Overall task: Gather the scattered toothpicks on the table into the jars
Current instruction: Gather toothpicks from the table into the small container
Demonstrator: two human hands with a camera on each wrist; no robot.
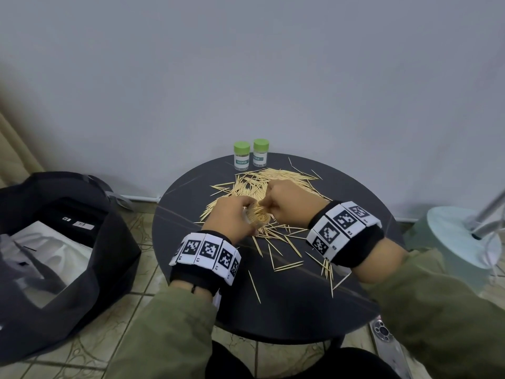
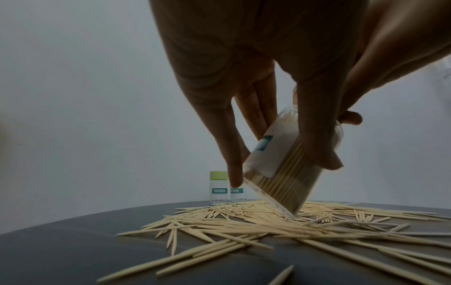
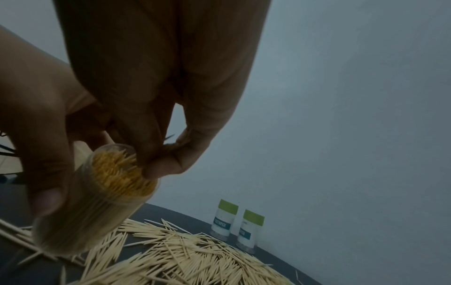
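Holding the tilted open jar (image 3: 97,200) in my left hand (image 1: 232,217) above the bench (image 1: 287,305), my right hand (image 1: 292,203) pinches toothpicks (image 3: 171,143) at its packed mouth (very full); they could jam and spill.

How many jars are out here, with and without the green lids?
Green-lidded jars: 2, one beside the other at the table's far edge.
Open jar without a lid: 1, tilted in the left hand's grip, packed with toothpicks.
Total: 3 jars.
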